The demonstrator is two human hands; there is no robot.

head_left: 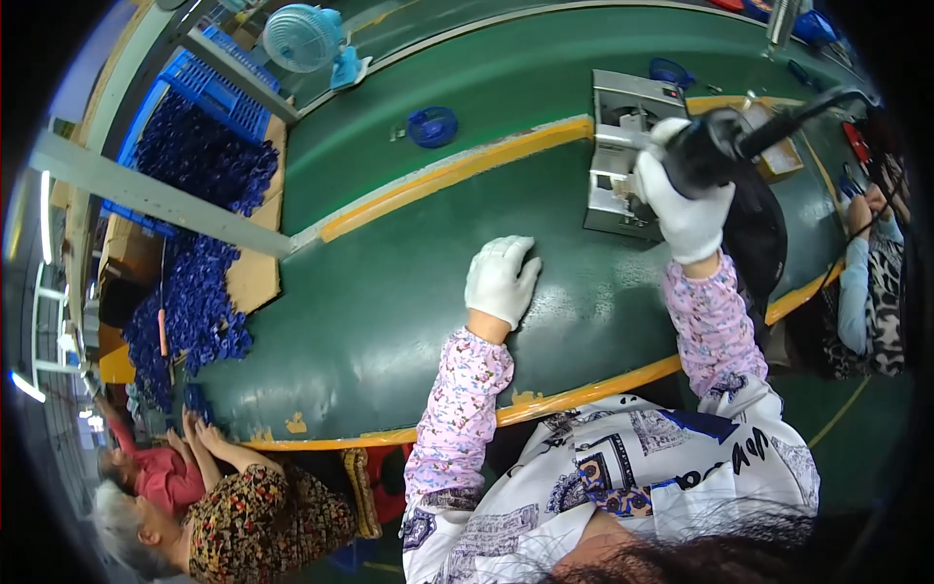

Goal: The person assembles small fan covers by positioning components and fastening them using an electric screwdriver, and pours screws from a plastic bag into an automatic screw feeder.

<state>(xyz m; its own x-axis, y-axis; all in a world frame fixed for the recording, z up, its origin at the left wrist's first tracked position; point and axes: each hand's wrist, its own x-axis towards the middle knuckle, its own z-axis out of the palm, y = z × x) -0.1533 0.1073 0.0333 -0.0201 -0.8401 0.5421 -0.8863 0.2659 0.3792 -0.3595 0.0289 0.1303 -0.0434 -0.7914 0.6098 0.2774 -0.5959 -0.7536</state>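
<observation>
Left hand (501, 280), white-gloved, is resting near frame centre on the green worktable (379, 311), fingers lying close together, thumb standing apart, palm down, holding nothing visible. Right hand (696, 222), also gloved, is reaching over the grey metal machine (611, 185), upper right of centre; a black rounded fixture (702, 151) is partly covering it, so can't tell whether fingers are pinching anything. Machine is sitting on the table. Blue pieces (206, 292) are lying heaped at left, light-blue fan (300, 41) is standing upper left, blue basket (432, 127) is sitting upper centre. Co-workers are sitting lower left and far right.
</observation>
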